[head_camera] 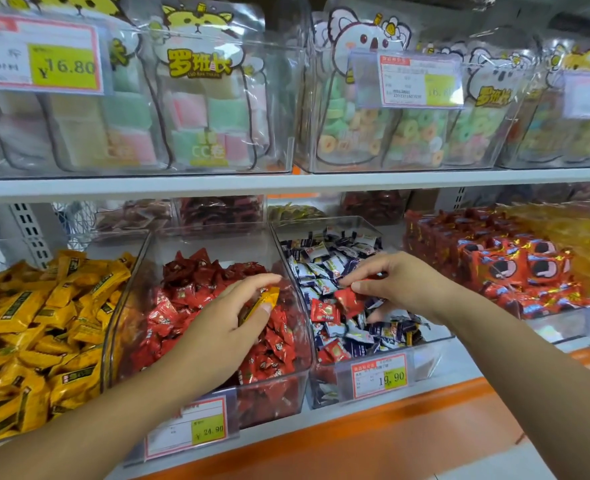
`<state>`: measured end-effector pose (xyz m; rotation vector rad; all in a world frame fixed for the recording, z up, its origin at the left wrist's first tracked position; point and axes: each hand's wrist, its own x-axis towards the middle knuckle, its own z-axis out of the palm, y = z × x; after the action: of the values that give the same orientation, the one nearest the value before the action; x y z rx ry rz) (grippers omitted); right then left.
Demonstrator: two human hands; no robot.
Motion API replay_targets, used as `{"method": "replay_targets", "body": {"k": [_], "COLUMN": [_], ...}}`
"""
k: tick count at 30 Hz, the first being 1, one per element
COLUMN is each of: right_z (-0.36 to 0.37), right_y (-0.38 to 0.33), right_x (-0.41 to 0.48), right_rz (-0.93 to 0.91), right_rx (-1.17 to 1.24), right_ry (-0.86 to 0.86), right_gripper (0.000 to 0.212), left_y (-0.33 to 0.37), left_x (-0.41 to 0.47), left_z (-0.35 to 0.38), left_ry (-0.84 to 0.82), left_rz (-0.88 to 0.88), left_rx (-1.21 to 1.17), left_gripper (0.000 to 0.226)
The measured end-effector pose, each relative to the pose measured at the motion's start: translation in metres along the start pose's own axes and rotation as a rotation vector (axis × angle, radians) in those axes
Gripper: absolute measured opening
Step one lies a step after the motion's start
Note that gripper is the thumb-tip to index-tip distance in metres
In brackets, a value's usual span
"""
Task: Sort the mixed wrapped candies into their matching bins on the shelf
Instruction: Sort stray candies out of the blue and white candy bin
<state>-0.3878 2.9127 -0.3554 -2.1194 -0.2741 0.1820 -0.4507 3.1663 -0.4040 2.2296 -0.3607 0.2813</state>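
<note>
Your L hand [231,317] pinches a yellow candy [264,301] over the red-candy bin [132,271]. Your R hand [400,282], at its 3 o'clock, pinches a red candy [347,300] above the blue-white bin [432,356]. Yellow pile [34,323] lies at 9 o'clock of the red-candy bin.

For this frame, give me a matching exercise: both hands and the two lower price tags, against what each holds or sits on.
1. left hand
2. right hand
3. 24.90 tag
4. 19.90 tag

A. on the blue-and-white candy bin
B. pinches a red candy
C. on the red candy bin
D. holds a yellow candy

Pairs: 1-D, 2-B, 3-C, 4-A.
</note>
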Motion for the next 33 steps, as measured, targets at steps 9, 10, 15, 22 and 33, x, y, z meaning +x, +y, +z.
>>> {"method": "replay_targets", "body": {"k": [9, 10, 15, 22, 33], "right_z": [-0.010, -0.011, 0.011, 0.047, 0.028], "right_y": [-0.014, -0.017, -0.023, -0.004, -0.014], "right_x": [-0.006, -0.008, -0.010, 0.007, -0.003], "right_rz": [-0.072, -0.109, -0.179, -0.170, -0.042], "right_rx": [-0.279, -0.349, -0.483, -0.751, -0.814], "right_ry": [0.098, 0.110, -0.032, -0.009, -0.494], "right_gripper": [0.018, 0.021, 0.022, 0.021, 0.041], "left_y": [0.003, 0.003, 0.005, 0.005, 0.001], "left_x": [-0.001, -0.001, -0.003, -0.002, -0.001], "left_z": [-0.001, -0.001, -0.001, -0.002, -0.001], "left_ry": [0.003, 0.004, 0.004, -0.002, -0.001], "left_rz": [-0.019, -0.024, -0.027, -0.019, -0.033], "left_rx": [0.021, 0.021, 0.022, 0.037, 0.041], "left_gripper": [0.035, 0.035, 0.036, 0.034, 0.036]}}
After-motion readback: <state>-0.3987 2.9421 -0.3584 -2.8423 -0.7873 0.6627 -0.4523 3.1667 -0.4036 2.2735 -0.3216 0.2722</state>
